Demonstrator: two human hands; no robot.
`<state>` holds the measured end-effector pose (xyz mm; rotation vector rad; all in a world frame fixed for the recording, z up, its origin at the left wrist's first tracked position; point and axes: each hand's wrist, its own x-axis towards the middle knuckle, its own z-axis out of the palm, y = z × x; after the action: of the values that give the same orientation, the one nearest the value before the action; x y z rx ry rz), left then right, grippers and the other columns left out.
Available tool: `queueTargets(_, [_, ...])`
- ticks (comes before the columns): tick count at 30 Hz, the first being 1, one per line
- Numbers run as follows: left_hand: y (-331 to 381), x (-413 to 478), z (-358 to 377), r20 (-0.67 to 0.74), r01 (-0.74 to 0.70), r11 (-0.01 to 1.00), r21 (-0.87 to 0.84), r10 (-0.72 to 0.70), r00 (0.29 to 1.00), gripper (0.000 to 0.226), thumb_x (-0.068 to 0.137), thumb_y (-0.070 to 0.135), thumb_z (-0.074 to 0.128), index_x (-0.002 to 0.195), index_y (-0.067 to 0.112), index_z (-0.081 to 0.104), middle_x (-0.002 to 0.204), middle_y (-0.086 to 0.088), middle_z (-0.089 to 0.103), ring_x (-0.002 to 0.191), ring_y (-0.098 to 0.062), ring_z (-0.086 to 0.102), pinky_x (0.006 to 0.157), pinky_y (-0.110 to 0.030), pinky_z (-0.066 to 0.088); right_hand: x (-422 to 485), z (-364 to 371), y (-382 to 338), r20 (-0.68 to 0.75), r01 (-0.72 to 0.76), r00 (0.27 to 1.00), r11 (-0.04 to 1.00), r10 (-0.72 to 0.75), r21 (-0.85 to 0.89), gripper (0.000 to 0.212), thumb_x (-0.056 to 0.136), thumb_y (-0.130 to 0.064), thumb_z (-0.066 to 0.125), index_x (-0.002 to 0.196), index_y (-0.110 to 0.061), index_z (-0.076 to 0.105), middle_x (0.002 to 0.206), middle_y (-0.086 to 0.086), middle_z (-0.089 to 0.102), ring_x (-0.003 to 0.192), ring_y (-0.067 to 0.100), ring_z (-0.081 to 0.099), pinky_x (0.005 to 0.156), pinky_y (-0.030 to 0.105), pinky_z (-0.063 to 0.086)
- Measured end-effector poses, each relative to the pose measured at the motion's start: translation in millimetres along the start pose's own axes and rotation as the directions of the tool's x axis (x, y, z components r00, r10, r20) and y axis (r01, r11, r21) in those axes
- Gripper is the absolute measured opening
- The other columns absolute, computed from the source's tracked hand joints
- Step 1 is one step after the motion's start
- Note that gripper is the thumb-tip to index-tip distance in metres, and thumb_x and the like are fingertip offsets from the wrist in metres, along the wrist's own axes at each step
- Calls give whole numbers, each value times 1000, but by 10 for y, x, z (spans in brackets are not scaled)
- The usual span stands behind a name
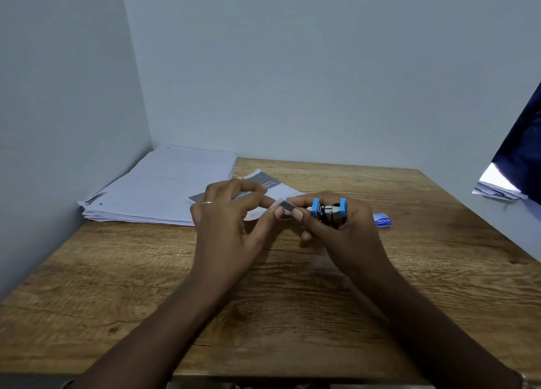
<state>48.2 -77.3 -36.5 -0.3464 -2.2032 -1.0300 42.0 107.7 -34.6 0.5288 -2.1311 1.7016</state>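
My right hand (342, 230) grips a small blue and black stapler (329, 211) above the middle of the wooden table (146, 271). A short strip of metal staples (285, 205) sits between both hands: my left hand (231, 221) pinches it with thumb and forefinger, and my right thumb touches its other end. The strip is level with the stapler's left end. A ring is on one left finger.
A thick stack of white papers (164, 186) lies at the back left by the wall corner. A grey and white booklet (263, 183) lies behind my hands. A small blue staple box (383, 220) lies to the right. More papers (497, 189) and dark cloth sit at the right edge.
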Motion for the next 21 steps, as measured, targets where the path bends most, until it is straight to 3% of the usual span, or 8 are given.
queueTargets(3, [-38, -1, 13, 71, 161, 963, -216, -149, 986, 8, 89, 44, 67, 84, 39, 72, 105, 20, 67, 117, -7, 52, 91, -57, 48, 20, 4, -8, 35, -47, 998, 992, 43, 118, 21, 90, -10, 74, 109, -19, 76, 86, 4, 77, 60, 16, 69, 53, 41, 62])
queueTargets(5, [-53, 7, 25, 159, 308, 886, -347, -268, 950, 12, 90, 38, 72, 87, 28, 77, 107, 14, 71, 117, -14, 59, 94, -54, 51, 32, 1, -12, 51, -72, 997, 984, 65, 162, 22, 90, -10, 73, 110, -19, 73, 86, 6, 76, 61, 19, 68, 48, 27, 54])
queueTargets(8, [-49, 10, 35, 275, 479, 741, -471, -392, 878, 16, 87, 35, 74, 86, 20, 79, 107, 8, 74, 109, -19, 66, 92, -44, 51, 33, -1, 5, 57, -104, 994, 971, 93, 215, 22, 90, -7, 73, 110, -17, 71, 82, 5, 75, 59, 19, 68, 46, 17, 48])
queueTargets(15, [-42, 20, 10, 430, 589, 607, -533, -405, 807, 22, 88, 31, 71, 90, 10, 80, 93, -9, 79, 77, -6, 70, 61, -16, 52, 30, -2, 29, 83, -150, 988, 943, 131, 298, 21, 89, -6, 73, 108, -13, 70, 77, 6, 74, 56, 14, 67, 43, 16, 45])
queueTargets(21, [-27, 20, 11, 487, 628, 530, -570, -397, 778, 21, 91, 25, 69, 93, 7, 79, 95, -17, 79, 84, -22, 72, 77, -34, 54, 24, -5, 50, 82, -175, 984, 941, 158, 288, 16, 88, -11, 74, 102, -18, 72, 61, 7, 67, 48, 13, 59, 39, 18, 38])
